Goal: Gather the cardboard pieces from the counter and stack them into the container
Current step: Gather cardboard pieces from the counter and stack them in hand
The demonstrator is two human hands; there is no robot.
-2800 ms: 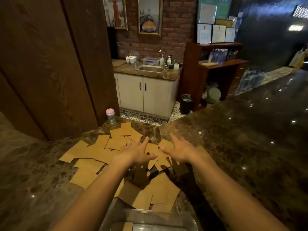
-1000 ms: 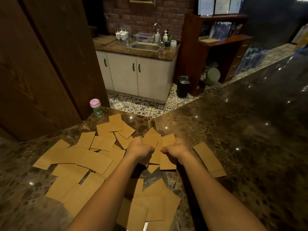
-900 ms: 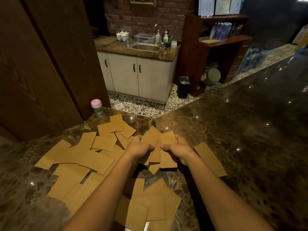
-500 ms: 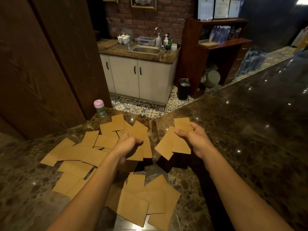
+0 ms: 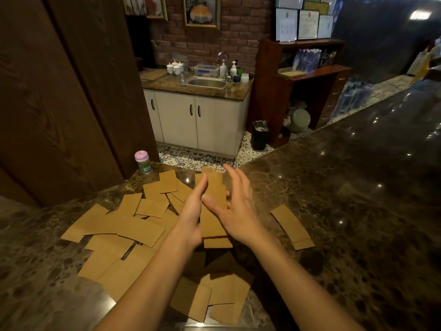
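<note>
1. L hand [image 5: 191, 216] grips a stack [image 5: 213, 211] of cardboard pcs, held up off the table [image 5: 346, 211] at mid-frame. Thumb runs up the stack's left edge; the other fingers go behind it and are mostly hidden.
2. R hand [image 5: 238, 211] is slack, not gripping. Its thumb rests on the stack's front face; the other fingers [image 5: 235, 180] are straight and spread, just past the stack's right edge.
3. Stack's long side points away from the person. Edges are uneven, w/ one pc sticking out at the near end.
4. Loose pcs [image 5: 119, 225] overlap on the table left of the hands. A smaller heap [image 5: 214, 295] lies near the bottom edge, btwn the forearms.
5. Two overlapping pcs [image 5: 292, 225] lie apart, right of R hand.
6. Pink-lid jar [image 5: 142, 162] stands at the table's far left edge, beside the wood panel.
</note>
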